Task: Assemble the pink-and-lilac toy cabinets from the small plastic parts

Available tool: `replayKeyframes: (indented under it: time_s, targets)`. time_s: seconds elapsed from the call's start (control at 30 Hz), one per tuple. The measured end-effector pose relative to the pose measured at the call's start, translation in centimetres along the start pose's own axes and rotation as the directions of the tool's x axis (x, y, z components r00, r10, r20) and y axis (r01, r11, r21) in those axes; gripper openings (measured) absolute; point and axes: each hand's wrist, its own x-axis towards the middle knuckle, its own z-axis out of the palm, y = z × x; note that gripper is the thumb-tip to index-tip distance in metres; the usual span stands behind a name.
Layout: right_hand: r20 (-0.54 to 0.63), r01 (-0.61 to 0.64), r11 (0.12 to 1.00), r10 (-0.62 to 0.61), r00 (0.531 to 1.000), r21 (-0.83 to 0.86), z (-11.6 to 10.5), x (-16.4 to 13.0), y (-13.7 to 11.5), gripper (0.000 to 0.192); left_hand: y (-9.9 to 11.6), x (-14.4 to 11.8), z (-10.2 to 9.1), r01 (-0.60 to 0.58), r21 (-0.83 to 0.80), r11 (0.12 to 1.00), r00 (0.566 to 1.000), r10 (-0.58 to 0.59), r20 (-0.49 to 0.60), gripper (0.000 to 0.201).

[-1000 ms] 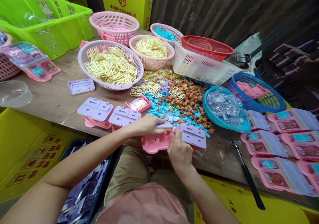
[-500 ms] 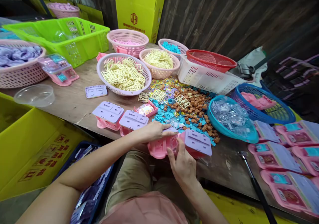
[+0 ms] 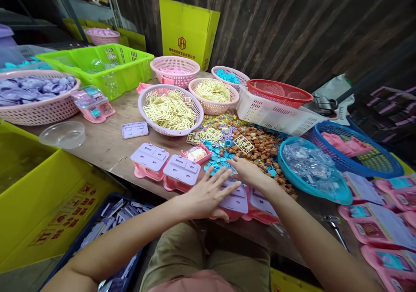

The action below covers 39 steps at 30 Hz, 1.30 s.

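My left hand (image 3: 209,192), fingers spread, rests on or just over the left edge of a pink toy case with a lilac lid (image 3: 236,199). My right hand (image 3: 248,173) reaches over that case, with its fingers stretched toward the loose blue pieces (image 3: 217,163); nothing shows in it, though its fingertips are partly hidden. Beside the case on the right stands a similar pink case (image 3: 263,205), partly covered by my right forearm. Left of my hands sit two more lilac-lidded cases, one (image 3: 181,170) nearer and one (image 3: 149,158) farther. A small pink tray (image 3: 205,157) holds a white printed packet.
Brown pieces (image 3: 260,142) lie heaped behind my hands. Baskets of cream frames (image 3: 170,112) stand farther back. A turquoise basin (image 3: 344,196) of clear plastic parts is to the right, near finished-looking pink sets (image 3: 373,227). A yellow carton (image 3: 61,205) stands at the left.
My right hand has left the front of the pink case and moved up toward the blue pieces. My left hand has spread its fingers. The view has shifted slightly.
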Motion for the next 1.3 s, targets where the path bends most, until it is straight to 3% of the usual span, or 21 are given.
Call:
replayKeyframes:
  time_s: [0.13, 0.23, 0.43, 0.53, 0.63, 0.77, 0.83, 0.9, 1.0, 1.07, 1.17, 1.3]
  targets:
    - [0.045, 0.019, 1.0, -0.02, 0.999, 0.017, 1.0, 1.5, 0.1, 0.046, -4.7, -3.6, -3.6, 0.112, 0.053, 0.992, 0.991, -0.115, 0.066, 0.089]
    - [0.049, 0.021, 0.999, -0.024, 0.999, 0.048, 1.3, 2.0, 0.5, 0.042, -7.3, -5.2, -4.4, 0.182, 0.114, 0.977, 0.97, -0.197, 0.143, 0.086]
    - [0.045, 0.075, 0.986, -0.082, 0.996, 0.15, 1.1, 2.7, 1.9, 0.014, -8.0, -4.6, -3.2, 0.192, 0.097, 0.977, 0.974, -0.201, 0.103, 0.08]
    - [0.028, 0.102, 0.975, -0.109, 0.994, 0.197, 0.2, 2.4, 3.1, 0.019, -8.0, -4.4, -3.4, 0.256, 0.066, 0.964, 0.96, -0.262, 0.098, 0.076]
    - [-0.082, 0.078, 0.95, -0.056, 0.995, 0.302, -1.2, 1.1, 3.4, 0.017, -8.5, -4.5, -4.0, 0.322, -0.004, 0.947, 0.942, -0.32, 0.1, 0.074]
    - [-0.276, 0.143, 0.766, 0.048, 0.96, 0.627, -2.9, -1.4, 0.2, 0.021, -9.0, -4.3, -4.2, 0.377, -0.118, 0.919, 0.925, -0.367, 0.103, 0.072]
    - [-0.307, 0.191, 0.668, 0.06, 0.95, 0.719, -3.0, -2.3, -2.8, 0.021, -9.0, -3.9, -4.2, 0.385, -0.144, 0.912, 0.922, -0.372, 0.107, 0.07]
    - [-0.322, 0.193, 0.643, 0.087, 0.943, 0.741, -2.5, -2.7, -5.8, 0.016, -9.0, -3.5, -4.1, 0.395, -0.147, 0.907, 0.917, -0.38, 0.119, 0.07]
    - [-0.372, 0.111, 0.725, 0.211, 0.904, 0.68, -1.0, -2.3, -9.1, 0.009, -9.2, -3.0, -4.2, 0.401, -0.161, 0.902, 0.913, -0.378, 0.152, 0.069]
    - [-0.439, 0.059, 0.802, 0.263, 0.859, 0.595, 0.0, -1.8, -10.3, 0.021, -9.6, -2.7, -4.4, 0.39, -0.195, 0.9, 0.916, -0.356, 0.187, 0.067]
    - [-0.522, 0.044, 0.89, 0.225, 0.823, 0.454, 1.2, -1.4, -11.1, 0.029, -10.2, -2.5, -4.6, 0.378, -0.228, 0.897, 0.914, -0.324, 0.244, 0.067]
    - [-0.559, 0.008, 0.939, 0.197, 0.806, 0.343, 1.9, -1.4, -11.5, 0.025, -10.7, -2.3, -4.6, 0.401, -0.244, 0.883, 0.9, -0.33, 0.285, 0.071]
